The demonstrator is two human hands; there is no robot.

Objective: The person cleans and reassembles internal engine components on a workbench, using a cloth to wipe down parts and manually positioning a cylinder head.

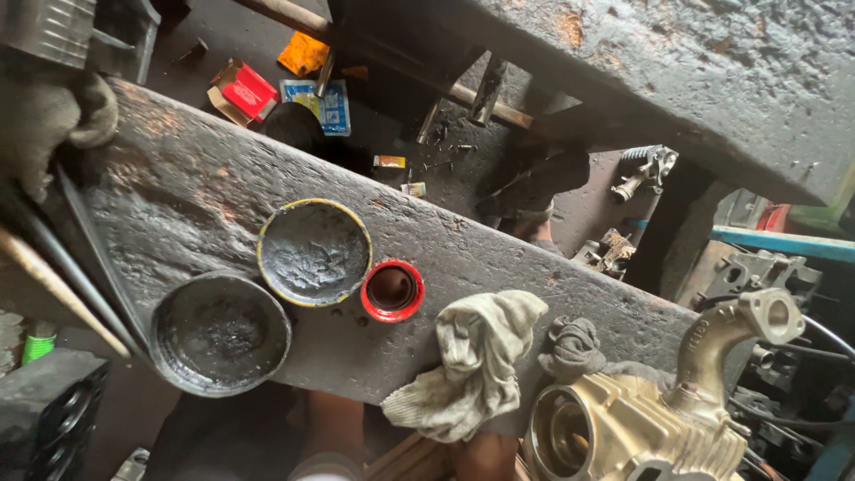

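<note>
My left hand (43,125), in a dirty knit glove, is at the top left corner, closed under a grey finned metal part (49,27) that runs out of the picture. My right hand is not visible. A greasy dark wooden plank (178,178) crosses the view. On it stand two round tins of black grease, one yellow-rimmed (313,252) and one dark (220,333), with a small red-rimmed cap (393,290) beside them. A light knit glove or rag (476,365) and a dark crumpled cloth (570,346) lie near a brass-coloured engine cylinder (623,428) at the bottom right.
A thin wooden stick (62,289) leans at the left. Red and yellow packets (248,89) and small scraps lie on the floor beyond the plank. A second rough plank (712,80) fills the top right. Engine parts (766,267) crowd the right side.
</note>
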